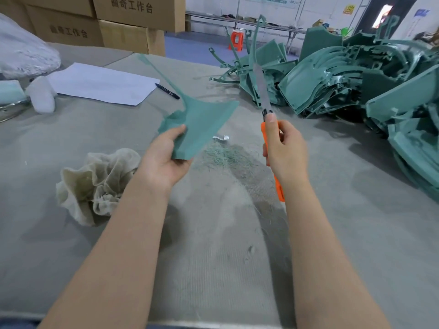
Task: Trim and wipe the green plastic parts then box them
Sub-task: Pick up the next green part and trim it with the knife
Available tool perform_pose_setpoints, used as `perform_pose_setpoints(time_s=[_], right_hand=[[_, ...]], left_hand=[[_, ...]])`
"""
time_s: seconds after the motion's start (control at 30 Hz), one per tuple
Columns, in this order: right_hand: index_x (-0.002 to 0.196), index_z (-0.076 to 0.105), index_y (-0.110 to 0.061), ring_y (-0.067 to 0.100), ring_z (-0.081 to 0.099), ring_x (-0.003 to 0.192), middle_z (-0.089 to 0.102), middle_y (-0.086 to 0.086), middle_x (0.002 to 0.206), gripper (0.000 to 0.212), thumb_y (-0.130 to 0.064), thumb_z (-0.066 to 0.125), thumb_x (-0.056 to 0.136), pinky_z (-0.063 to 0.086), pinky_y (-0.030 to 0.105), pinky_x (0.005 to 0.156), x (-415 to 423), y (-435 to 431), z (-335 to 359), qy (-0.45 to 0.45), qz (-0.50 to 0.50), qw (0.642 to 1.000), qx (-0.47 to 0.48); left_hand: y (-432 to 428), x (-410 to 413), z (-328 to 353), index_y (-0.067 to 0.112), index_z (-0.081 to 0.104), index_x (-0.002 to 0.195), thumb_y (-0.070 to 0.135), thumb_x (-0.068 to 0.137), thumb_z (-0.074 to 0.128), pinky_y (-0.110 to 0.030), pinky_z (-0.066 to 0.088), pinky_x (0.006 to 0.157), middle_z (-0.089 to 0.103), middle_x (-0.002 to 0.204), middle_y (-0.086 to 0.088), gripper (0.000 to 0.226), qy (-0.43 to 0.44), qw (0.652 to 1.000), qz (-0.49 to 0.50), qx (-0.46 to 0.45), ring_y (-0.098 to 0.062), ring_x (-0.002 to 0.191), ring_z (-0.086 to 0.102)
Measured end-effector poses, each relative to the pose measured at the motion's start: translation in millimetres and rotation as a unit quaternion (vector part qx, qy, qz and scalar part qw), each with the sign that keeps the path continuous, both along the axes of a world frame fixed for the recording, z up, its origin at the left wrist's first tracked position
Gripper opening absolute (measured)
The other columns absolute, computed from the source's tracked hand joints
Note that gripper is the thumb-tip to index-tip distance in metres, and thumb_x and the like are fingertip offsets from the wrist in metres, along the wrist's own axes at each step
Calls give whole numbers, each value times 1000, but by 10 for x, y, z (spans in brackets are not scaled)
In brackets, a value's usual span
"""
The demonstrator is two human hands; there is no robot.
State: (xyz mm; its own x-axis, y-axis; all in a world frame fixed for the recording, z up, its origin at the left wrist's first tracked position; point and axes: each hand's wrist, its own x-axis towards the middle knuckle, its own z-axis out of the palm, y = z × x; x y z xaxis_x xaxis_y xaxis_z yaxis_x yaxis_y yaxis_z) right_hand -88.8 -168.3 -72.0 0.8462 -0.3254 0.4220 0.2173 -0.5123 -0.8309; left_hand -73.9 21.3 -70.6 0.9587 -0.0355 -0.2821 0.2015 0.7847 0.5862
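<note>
Grey felt table [213,257] carries green shavings [225,155], cardboard boxes [133,15] behind.

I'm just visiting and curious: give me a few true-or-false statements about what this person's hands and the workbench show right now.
1. The left hand grips a flat green plastic part. True.
2. The right hand holds scissors. False: it grips an orange-handled knife, blade pointing up.
3. The crumpled beige cloth is draped over the held part. False: it lies on the grey table, apart from both hands.
4. A pile of green plastic parts lies on the right of the table. True.
</note>
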Motion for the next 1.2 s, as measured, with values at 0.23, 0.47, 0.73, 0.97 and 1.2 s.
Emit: perform_pose_setpoints(time_s=[0.23, 0.47, 0.73, 0.97, 1.2], right_hand=[[82, 56, -3, 30, 46, 57, 45, 8, 60, 62, -64, 45, 85, 41, 41, 51, -17, 66, -33, -40, 34, 999, -4], [78, 58, -10, 33, 45, 57, 45, 15, 59, 46, -54, 52, 90, 45, 46, 53, -34, 161, -47, -29, 75, 996, -29], [76, 61, -14, 6, 40, 49, 47, -5, 54, 30, -41, 61, 92, 31, 20, 52, -150, 502, -64, 11, 218, 967, -134], [82, 64, -12, 16, 42, 51, 45, 3, 55, 36, -46, 58, 92, 40, 39, 50, -143, 425, 14, -34, 186, 981, -51], [63, 44, -22, 38, 51, 60, 37, -5, 52, 43, -53, 53, 90, 44, 46, 54, -2, 152, -85, -43, 20, 999, -14]], left_hand=[[-30, -72, 55, 1, 56, 108, -2, 94, 48, -21, 51, 41, 62, 105, -15, 16, 31, 996, -46, -65, -24, 89, 62], [-17, -121, 78, -6, 58, 92, -3, 94, 47, -22, 50, 39, 64, 89, -18, 11, 50, 992, -63, -97, -27, 84, 64], [50, -82, 52, -3, 57, 99, -1, 94, 44, -22, 55, 48, 66, 91, -15, 13, 56, 988, -6, -147, -22, 71, 67], [34, -117, 90, -3, 59, 85, -5, 92, 46, -20, 50, 41, 66, 84, -19, 15, 39, 988, -24, -150, -27, 67, 69], [5, -199, 126, -5, 61, 80, -3, 93, 46, -18, 53, 44, 69, 73, -18, 20, 44, 983, -73, -161, -28, 77, 68]])
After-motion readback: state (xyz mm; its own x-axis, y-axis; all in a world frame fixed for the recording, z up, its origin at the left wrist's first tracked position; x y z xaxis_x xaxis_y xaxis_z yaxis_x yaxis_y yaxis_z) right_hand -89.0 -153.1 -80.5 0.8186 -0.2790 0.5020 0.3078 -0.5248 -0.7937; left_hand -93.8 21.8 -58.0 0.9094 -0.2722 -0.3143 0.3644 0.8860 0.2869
